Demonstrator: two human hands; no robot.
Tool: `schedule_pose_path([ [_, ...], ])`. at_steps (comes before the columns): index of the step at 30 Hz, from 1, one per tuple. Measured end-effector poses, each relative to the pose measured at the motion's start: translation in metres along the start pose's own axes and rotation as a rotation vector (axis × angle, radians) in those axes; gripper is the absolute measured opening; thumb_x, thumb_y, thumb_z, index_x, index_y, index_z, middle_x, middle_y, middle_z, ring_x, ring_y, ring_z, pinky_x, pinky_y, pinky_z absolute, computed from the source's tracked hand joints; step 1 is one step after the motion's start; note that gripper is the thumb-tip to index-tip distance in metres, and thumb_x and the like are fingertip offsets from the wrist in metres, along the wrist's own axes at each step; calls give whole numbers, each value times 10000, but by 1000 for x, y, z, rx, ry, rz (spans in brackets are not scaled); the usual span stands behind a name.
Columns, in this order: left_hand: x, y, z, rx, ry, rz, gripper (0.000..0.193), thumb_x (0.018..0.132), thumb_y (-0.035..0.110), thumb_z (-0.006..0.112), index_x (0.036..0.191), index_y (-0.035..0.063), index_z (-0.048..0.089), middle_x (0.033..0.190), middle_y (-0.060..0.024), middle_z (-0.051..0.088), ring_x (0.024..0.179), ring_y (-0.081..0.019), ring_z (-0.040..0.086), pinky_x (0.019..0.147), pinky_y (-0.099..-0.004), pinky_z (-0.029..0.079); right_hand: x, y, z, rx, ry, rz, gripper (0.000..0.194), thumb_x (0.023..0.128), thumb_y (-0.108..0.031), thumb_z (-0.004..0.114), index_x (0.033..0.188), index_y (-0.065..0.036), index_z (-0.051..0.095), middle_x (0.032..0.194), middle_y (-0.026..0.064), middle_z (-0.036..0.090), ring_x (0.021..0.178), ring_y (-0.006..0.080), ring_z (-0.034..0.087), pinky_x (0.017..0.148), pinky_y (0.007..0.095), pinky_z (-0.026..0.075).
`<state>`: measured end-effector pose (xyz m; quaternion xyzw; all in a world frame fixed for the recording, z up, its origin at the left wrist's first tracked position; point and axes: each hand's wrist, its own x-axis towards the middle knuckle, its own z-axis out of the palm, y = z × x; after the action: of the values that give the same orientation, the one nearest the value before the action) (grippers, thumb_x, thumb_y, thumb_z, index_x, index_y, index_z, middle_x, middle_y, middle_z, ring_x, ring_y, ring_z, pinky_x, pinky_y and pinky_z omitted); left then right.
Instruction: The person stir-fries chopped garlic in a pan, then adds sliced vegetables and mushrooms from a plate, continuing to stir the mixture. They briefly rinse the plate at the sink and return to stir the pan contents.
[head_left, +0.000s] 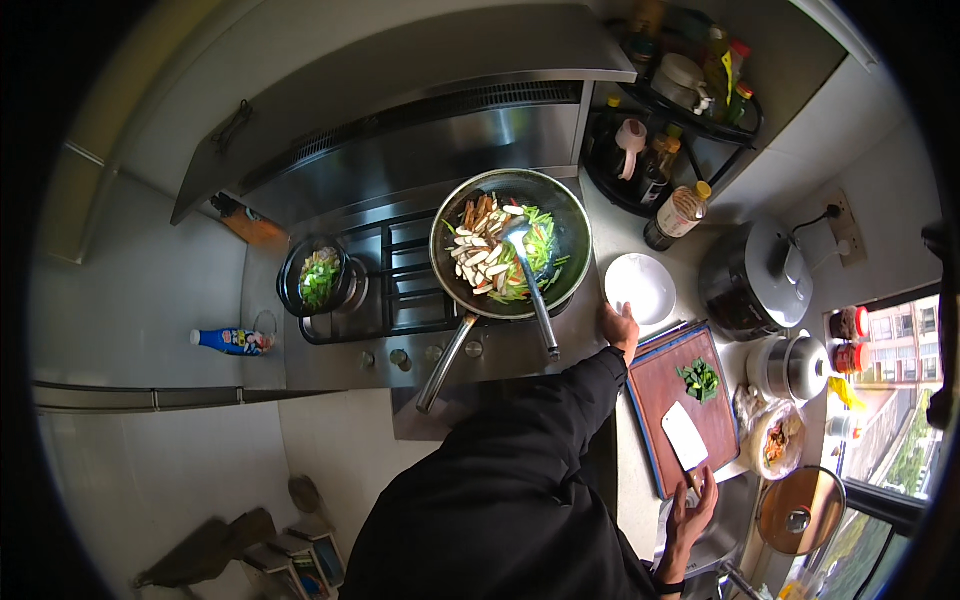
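My left hand (619, 328) grips the near rim of a white bowl (641, 287) standing on the counter; nothing shows inside it. My right hand (690, 519) has its fingers apart beside the wooden handle of a cleaver (685, 439); whether they touch is unclear. The cleaver lies flat on a brown cutting board (660, 375), below a small pile of chopped greens (699, 379). Left of the bowl, a wok (568, 214) on the stove holds sliced white pieces, brown strips and green stalks. A metal spatula (536, 296) rests in it, its handle over the wok's edge.
A small black pot (286, 289) with chopped greens sits on the left burner. Toward the right are a sauce bottle (679, 215), a rice cooker (750, 277), a steel-lidded pot (802, 367), a food bowl (784, 442), a glass lid (801, 510) and a sink (724, 525).
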<state>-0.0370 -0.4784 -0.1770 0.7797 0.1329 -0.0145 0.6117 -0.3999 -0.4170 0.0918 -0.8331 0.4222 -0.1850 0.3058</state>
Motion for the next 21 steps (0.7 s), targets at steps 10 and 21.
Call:
schedule_pose_path([
  [10,-30,36,-34,62,-127,-66,763,851,330,802,1425,-30,451,1227,-258,642,1112,-409,634,971,-458,499,155,-94,77,115,-308,-540,390,858,-21,699,1246,7,666,1158,197,706,1076,409,661,971,434,512],
  [21,-20,123,-395,-29,-789,-107,253,982,85,657,1221,1,657,980,-75,732,825,-140,719,694,-295,606,199,-200,263,-278,-779,-1722,400,868,-238,605,1251,-182,706,1644,156,320,1531,341,284,1251,515,258],
])
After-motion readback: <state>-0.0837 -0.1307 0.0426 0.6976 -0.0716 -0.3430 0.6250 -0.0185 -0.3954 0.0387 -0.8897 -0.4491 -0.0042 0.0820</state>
